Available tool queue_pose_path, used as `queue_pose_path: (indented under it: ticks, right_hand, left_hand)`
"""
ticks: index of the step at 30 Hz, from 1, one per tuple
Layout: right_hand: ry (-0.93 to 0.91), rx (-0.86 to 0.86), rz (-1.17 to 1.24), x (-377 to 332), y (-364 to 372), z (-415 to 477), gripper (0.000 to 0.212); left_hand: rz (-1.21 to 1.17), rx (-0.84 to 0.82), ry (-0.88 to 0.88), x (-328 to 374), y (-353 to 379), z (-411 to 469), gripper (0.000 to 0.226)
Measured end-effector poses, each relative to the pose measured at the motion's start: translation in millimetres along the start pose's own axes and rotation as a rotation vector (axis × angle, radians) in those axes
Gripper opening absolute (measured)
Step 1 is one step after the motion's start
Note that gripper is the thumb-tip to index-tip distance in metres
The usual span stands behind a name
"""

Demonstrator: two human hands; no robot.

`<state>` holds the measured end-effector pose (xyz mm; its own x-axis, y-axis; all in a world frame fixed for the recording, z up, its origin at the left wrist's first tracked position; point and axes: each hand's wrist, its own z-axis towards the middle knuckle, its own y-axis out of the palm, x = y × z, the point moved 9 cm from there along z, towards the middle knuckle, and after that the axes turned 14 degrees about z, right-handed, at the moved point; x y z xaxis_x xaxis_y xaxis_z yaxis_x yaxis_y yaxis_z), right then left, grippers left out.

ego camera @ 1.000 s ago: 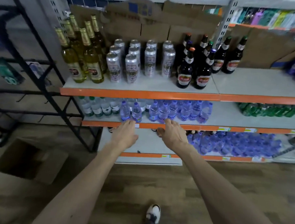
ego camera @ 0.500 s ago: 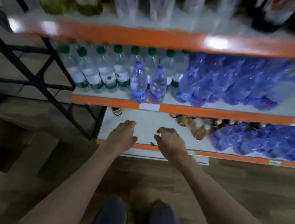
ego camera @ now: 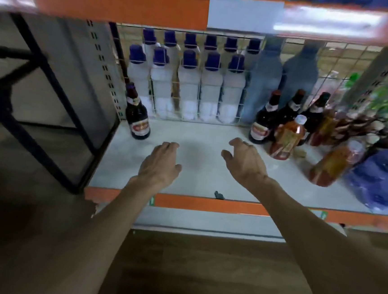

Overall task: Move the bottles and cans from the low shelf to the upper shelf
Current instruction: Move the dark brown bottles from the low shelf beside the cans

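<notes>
Bottles (ego camera: 137,116) of dark glass, red-labelled, are standing at the low shelf's (ego camera: 197,177) back edge; left hand (ego camera: 161,162) and right hand (ego camera: 245,163) are hovering, fingers loose, grasping nothing.

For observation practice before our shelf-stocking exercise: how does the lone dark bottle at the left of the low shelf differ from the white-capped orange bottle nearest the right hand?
The lone dark bottle is near-black with a dark cap; the white-capped orange bottle is see-through, showing orange-red liquid. The dark bottle stands alone by the shelf post; the orange bottle stands just in front of other dark bottles. Both are on the low shelf, untouched.
</notes>
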<state>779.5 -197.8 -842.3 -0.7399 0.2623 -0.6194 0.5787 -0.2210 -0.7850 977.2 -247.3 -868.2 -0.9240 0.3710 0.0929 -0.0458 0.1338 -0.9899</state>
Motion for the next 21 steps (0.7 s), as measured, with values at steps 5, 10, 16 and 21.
queue_pose_path:
  ticks: [5,10,16,21]
  right_hand:
    - [-0.011,-0.058,0.011,-16,15,-1,0.038]
    - [-0.066,-0.046,0.011,-31,19,21,0.04]
    - [-0.061,-0.023,0.02,-10,20,35,0.041]
    - [-0.019,0.076,0.019,27,-11,62,0.041]
  left_hand:
    - [-0.003,-0.032,-0.077,-30,-10,4,0.058]
    - [-0.007,0.007,-0.129,-66,-26,34,0.057]
    - [-0.102,0.15,-0.23,-111,-38,82,0.042]
    - [-0.225,0.314,-0.415,-164,-49,145,0.043]
